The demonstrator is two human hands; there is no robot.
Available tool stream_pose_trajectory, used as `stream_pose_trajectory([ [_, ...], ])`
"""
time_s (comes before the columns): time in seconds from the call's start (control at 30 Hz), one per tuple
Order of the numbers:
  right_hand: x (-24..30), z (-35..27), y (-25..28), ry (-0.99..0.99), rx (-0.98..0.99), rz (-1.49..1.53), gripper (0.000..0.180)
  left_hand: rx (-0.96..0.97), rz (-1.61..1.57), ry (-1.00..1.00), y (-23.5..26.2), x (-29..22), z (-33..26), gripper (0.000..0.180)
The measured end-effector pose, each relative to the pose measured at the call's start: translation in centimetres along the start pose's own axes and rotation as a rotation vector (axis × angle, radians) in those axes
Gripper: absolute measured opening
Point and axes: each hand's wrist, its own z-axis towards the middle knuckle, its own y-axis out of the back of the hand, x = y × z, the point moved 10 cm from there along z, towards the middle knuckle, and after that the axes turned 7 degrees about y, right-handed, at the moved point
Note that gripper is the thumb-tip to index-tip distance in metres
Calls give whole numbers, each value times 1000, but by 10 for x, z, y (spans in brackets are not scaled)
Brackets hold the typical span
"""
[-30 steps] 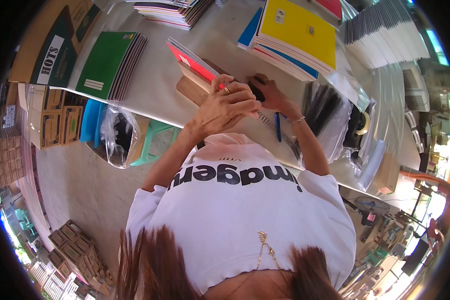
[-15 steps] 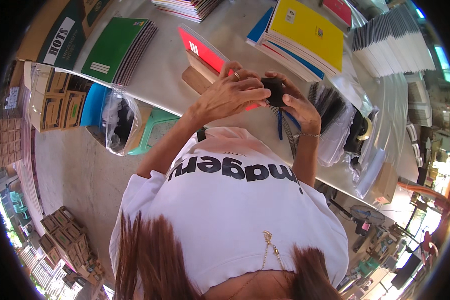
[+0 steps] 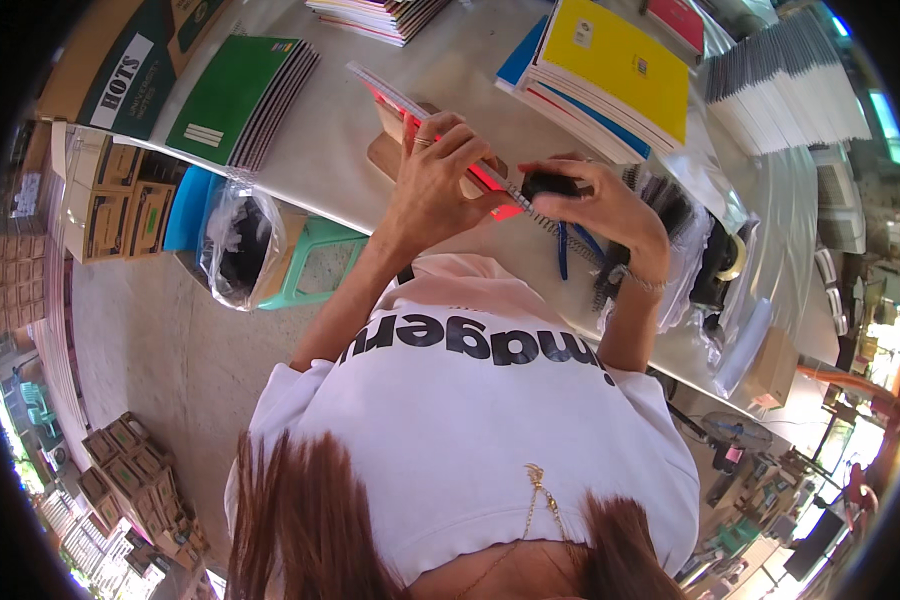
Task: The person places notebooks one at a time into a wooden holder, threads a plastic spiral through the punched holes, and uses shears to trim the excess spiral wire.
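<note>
Well, on the far left, brown cardboard boxes are sitting in a stack under a big brown and green carton; a blue bin is standing beside them; a pile of green spiral notebooks is lying on the grey table, while a clear plastic bag with something dark inside and a green plastic stool are sitting lower down; a wooden block is lying on the table behind the left hand; this hand is pinching tight on a red spiral notebook, which is tilting in front of the person, above the near part of the table; a loose wire coil is hanging from its right end; next to that end, the right hand is curling its thumb and fingers around a small black thing, though I cannot tell if that thing is touching the notebook; a blue-handled tool is lying just below; farther right, a yellow notebook is topping a pile, black wire coils are lying in a heap, and a roll of tape is resting near clear plastic.
</note>
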Motion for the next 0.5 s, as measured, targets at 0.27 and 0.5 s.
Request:
stream_pose_trajectory([
  [0.27,-23,19,15,-7,-128,-194,42,36,12,-7,3,-2,11,33],
  [0.5,29,-12,-5,180,-100,268,43,26,-2,-36,3,-2,7,34],
])
